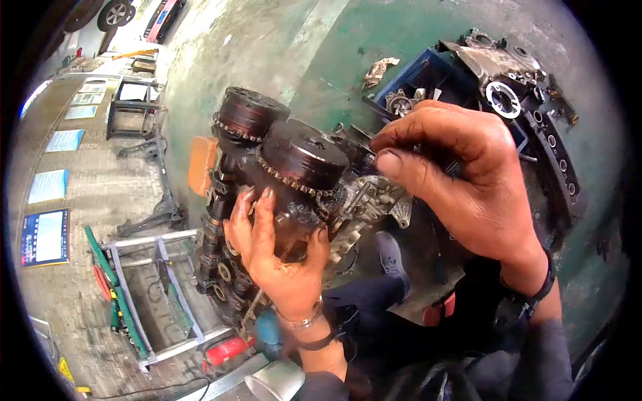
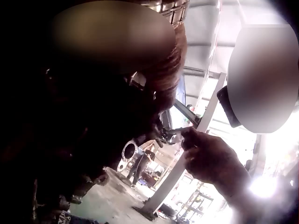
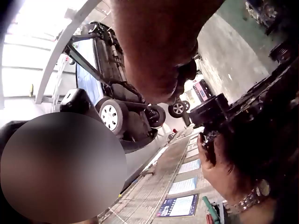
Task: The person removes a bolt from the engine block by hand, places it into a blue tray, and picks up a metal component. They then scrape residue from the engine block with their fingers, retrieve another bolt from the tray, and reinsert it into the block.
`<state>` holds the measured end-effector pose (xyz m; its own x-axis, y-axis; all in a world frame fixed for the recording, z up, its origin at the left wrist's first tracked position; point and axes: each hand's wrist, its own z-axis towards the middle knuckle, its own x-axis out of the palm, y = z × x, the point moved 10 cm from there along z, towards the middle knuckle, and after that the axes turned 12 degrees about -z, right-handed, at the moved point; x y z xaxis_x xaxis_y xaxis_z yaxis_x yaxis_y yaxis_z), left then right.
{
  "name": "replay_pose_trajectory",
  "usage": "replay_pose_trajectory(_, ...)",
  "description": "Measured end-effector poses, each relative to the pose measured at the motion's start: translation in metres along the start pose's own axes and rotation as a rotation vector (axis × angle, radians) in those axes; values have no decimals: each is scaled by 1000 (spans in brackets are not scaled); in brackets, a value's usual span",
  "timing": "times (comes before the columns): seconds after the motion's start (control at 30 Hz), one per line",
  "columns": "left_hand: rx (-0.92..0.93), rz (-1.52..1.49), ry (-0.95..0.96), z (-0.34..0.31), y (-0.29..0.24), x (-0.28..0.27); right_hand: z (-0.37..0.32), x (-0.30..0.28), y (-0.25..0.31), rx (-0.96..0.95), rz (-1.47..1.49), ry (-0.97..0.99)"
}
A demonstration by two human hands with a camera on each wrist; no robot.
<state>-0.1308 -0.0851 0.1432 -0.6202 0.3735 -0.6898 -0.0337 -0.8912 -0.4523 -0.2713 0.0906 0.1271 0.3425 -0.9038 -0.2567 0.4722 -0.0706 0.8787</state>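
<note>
A dark, greasy engine (image 1: 221, 227) stands before me, with two round, toothed camshaft sprockets (image 1: 304, 157) at its upper end. My left hand (image 1: 284, 267) rests against the engine just below the nearer sprocket, its fingers and thumb spread apart on the dark metal. Its wrist wears a metal watch (image 3: 254, 196). Right of the sprockets, my right hand (image 1: 468, 174) is raised with the index finger bent and its tip close to the thumb; I cannot tell whether something small sits between them. In the left wrist view, that right hand (image 2: 210, 154) is near the engine's side.
A blue crate (image 1: 424, 67) of metal parts stands on the green floor, with engine covers (image 1: 495, 63) and a long dark part (image 1: 555, 154) beside it. Left of the engine are a metal frame (image 1: 157, 287), a red fire extinguisher (image 1: 227, 349) and an orange block (image 1: 202, 166). A raised car (image 3: 124, 93) is behind.
</note>
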Motion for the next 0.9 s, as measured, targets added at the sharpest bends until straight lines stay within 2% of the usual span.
replay_pose_trajectory(0.1, 74, 34, 6, -1, -8, 0, 1, -9, 1, -30, -25, -17)
replay_pose_trajectory(0.27, 90, -21, -32, -3, -9, 1, 0, -14, 0, -26, 5, -38)
replay_pose_trajectory(0.33, 61, -195, -48, -3, -4, -2, 0, -15, 3, -59, 67, -70)
replay_pose_trajectory(0.43, 3, -240, -89, -3, 4, -6, 1, -12, 3, -64, -12, -37)
replay_pose_trajectory(0.53, -2, -265, -179, -2, 5, -10, 1, -9, 5, -80, -34, -30)
replay_pose_trajectory(0.9, -22, -283, -224, -5, 5, -13, 1, -8, 6, -105, -27, -37)
